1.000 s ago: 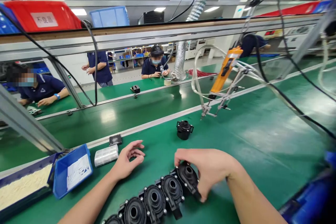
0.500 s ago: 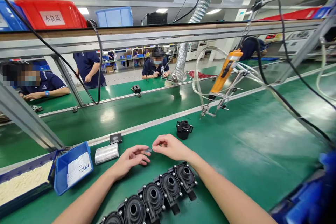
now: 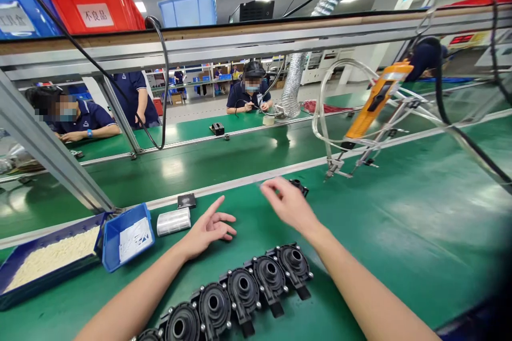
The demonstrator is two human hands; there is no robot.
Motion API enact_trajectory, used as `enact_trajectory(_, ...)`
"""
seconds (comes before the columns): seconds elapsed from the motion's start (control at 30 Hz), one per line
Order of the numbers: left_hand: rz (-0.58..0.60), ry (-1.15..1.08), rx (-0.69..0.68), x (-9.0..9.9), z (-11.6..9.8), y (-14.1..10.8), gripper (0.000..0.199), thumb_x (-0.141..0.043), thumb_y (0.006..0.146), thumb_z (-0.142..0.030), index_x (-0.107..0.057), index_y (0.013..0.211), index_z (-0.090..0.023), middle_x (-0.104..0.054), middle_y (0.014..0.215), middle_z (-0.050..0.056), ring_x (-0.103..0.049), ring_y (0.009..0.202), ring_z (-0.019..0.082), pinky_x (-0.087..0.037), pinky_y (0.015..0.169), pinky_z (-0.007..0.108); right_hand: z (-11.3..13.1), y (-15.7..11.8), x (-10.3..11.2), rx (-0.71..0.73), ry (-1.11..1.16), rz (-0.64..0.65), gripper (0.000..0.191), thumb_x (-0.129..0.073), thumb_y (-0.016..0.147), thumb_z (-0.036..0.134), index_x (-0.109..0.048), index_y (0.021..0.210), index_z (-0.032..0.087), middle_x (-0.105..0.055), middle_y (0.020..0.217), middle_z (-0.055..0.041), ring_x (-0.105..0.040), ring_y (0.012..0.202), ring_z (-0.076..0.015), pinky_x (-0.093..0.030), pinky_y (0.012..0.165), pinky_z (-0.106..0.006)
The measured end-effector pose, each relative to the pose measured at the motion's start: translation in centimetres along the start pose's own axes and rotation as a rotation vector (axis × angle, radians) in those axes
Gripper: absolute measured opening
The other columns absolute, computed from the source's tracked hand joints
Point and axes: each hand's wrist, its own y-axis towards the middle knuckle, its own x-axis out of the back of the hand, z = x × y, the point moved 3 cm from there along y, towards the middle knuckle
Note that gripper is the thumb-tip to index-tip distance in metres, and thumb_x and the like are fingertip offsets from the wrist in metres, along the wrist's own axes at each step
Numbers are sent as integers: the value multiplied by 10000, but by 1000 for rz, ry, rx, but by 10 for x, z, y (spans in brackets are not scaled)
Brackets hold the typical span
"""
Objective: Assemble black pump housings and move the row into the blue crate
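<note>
My left hand (image 3: 212, 227) hovers above the green bench with its fingers spread and nothing in them. My right hand (image 3: 286, 200) is closed in a pinch, higher and to the right. From its fingertips a small see-through piece (image 3: 260, 185) pokes out, too faint to make out well. Behind that hand a black round housing (image 3: 299, 186) is partly hidden. Below both hands runs a slanting row of several black pump housings (image 3: 244, 286), each with a round port and screws around the rim. A shiny silver roll (image 3: 173, 221) lies left of my left hand.
At left are a blue tray (image 3: 149, 245) with white strips and a dark blue bin (image 3: 12, 298) of cream-coloured bits. A small black block (image 3: 186, 201) lies beyond the roll. An orange electric screwdriver (image 3: 376, 101) hangs on a jointed arm at right. Co-workers sit across the bench.
My hands have parted. The right has moved up and right with the small clear piece, toward the lone black housing; the left has let go and spread its fingers. The view has shifted.
</note>
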Motion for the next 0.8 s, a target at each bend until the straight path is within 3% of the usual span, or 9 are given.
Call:
enact_trajectory(0.07, -52, 1, -23, 4, 2, 1, 881, -857, 871, -410, -369, 1602, -343, -631, 1275, 142, -699, 1054, 267, -561, 909, 424, -19, 6, 27, -55, -101, -243, 550, -564, 932, 560, -579, 1271, 127, -561, 1310, -245, -432, 1306, -447, -266, 1160, -613)
enact_trajectory(0.1, -71, 11, -34, 5, 2, 2, 839, -855, 871, -415, -413, 1578, -321, -632, 1264, 143, -698, 1052, 267, -568, 905, 424, -30, 8, 38, -99, -164, -342, 718, -612, 882, 586, -509, 1386, 85, -494, 1397, -282, -332, 1386, -493, -158, 1192, -660)
enact_trajectory(0.17, -110, 50, -59, 7, 3, 3, 740, -840, 882, -429, -492, 1517, -275, -633, 1243, 144, -690, 1053, 265, -579, 908, 432, -53, 11, 50, -285, -252, -431, 981, -672, 804, 651, -377, 1518, 46, -408, 1488, -322, -196, 1453, -554, -108, 1180, -718)
enact_trajectory(0.23, -156, 118, -95, 9, 4, 4, 679, -823, 893, -436, -527, 1475, -250, -628, 1234, 143, -675, 1070, 267, -579, 931, 448, -69, 13, 47, -418, -199, -373, 1084, -695, 773, 686, -339, 1538, 7, -449, 1448, -354, -261, 1429, -576, -190, 1154, -730)
enact_trajectory(0.37, -251, 316, -184, 11, 3, 2, 687, -823, 890, -385, -508, 1494, -287, -573, 1359, 139, -566, 1277, 315, -522, 1046, 495, -62, 14, 13, -347, 60, -120, 1056, -674, 802, 742, -374, 1517, 27, -638, 1267, -286, -576, 1231, -443, -365, 1143, -611)
enact_trajectory(0.47, -268, 446, -240, 11, 1, -1, 831, -875, 842, -305, -448, 1553, -349, -446, 1564, 109, -371, 1482, 343, -383, 1195, 539, -36, 7, -20, -207, 289, 95, 1051, -613, 817, 848, -362, 1545, 134, -693, 1254, -187, -675, 1079, -323, -505, 1060, -498)
enact_trajectory(0.53, -251, 523, -267, 10, -1, -3, 973, -931, 781, -293, -392, 1587, -373, -345, 1655, 87, -278, 1540, 355, -290, 1254, 563, -20, 1, -35, -147, 421, 167, 1041, -581, 822, 897, -371, 1552, 186, -651, 1353, -168, -664, 1119, -293, -534, 1037, -456)
enact_trajectory(0.67, -165, 703, -296, 5, -6, -4, 970, -947, 761, -328, -428, 1580, -347, -396, 1615, 107, -335, 1510, 363, -227, 1285, 561, -12, -6, -47, -178, 609, 77, 834, -534, 934, 832, -394, 1517, 252, -592, 1424, -146, -513, 1355, -284, -477, 1110, -452)
enact_trajectory(0.8, -198, 709, -286, 12, -10, -1, 841, -942, 766, -394, -554, 1509, -330, -437, 1473, 118, -428, 1422, 357, -265, 1269, 548, -16, -7, -50, -266, 745, -27, 687, -465, 991, 788, -454, 1434, 263, -601, 1392, -151, -516, 1314, -293, -497, 1061, -469)
